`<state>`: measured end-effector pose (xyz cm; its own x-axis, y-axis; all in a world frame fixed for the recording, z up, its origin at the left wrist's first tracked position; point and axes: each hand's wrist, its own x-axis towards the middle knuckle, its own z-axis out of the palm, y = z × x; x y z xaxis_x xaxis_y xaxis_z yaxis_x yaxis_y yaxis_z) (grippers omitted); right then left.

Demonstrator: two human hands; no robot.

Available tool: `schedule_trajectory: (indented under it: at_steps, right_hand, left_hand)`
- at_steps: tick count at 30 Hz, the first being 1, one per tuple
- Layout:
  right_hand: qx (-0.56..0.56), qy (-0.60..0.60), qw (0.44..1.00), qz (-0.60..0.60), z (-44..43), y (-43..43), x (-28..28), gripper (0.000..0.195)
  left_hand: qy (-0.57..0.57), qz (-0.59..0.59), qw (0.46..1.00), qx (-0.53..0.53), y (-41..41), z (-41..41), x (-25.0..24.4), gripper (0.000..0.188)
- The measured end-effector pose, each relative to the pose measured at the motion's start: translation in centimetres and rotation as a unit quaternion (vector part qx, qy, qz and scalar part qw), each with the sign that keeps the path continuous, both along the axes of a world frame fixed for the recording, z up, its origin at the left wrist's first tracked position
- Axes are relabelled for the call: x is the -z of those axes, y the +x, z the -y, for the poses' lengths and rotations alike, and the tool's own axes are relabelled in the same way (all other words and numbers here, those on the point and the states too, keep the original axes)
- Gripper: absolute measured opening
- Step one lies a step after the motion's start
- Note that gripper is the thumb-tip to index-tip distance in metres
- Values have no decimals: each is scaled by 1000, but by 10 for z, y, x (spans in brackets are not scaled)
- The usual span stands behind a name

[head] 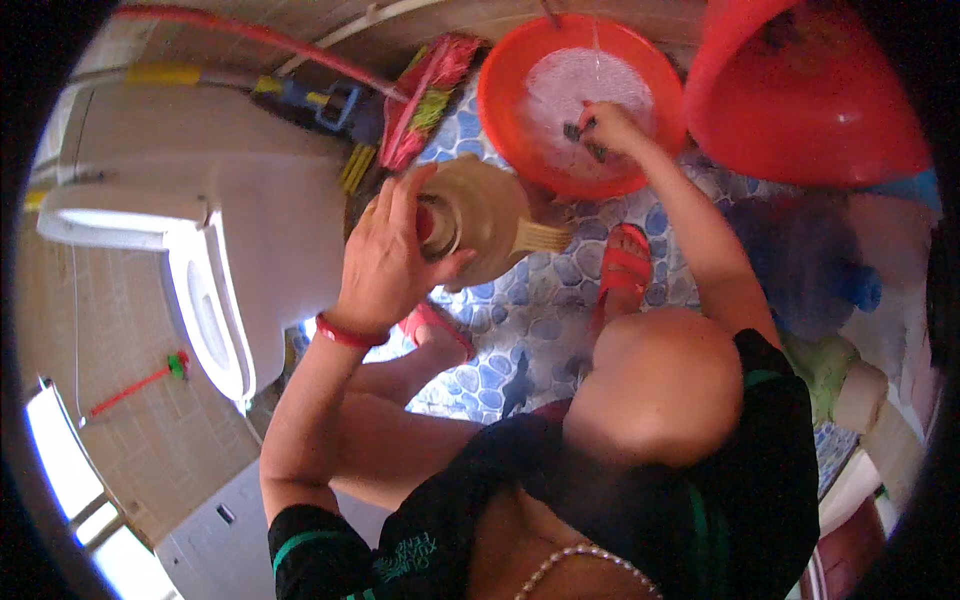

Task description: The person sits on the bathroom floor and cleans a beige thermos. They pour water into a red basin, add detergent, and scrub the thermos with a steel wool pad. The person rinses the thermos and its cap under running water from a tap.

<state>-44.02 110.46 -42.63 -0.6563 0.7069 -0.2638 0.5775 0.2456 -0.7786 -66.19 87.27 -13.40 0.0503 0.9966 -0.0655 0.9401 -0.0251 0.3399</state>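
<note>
My left hand (394, 244) grips a beige, rounded plastic vessel (487, 217) at its narrow end, where something red shows in the opening; I cannot tell its exact kind. A comb-like beige part juts from its right side. Over an orange-red basin (502, 112) of foamy water (555, 82), my right hand (611, 129) holds a small dark object (573, 133), too blurred to name. A thin stream of water (597, 56) falls into the basin beyond that hand.
A large red tub (810, 112) stands right of the basin. A pink-and-green mop head (427, 105) lies to its left. The white toilet (210, 300) is at far left. Pebble-patterned floor (525, 300) lies between my red sandals (627, 259). A blue water jug (795, 262) stands at right.
</note>
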Motion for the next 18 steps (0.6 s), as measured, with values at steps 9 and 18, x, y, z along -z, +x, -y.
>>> schedule_trajectory:
  at_steps: [9,18]
  right_hand:
    - [194,164,965,-65,20,3,-109,22]
    - [-7,157,943,-293,141,-64,-210,24]
  left_hand:
    - [-18,147,986,-78,-12,12,9,94]
    - [96,85,991,-45,-7,27,33,75]
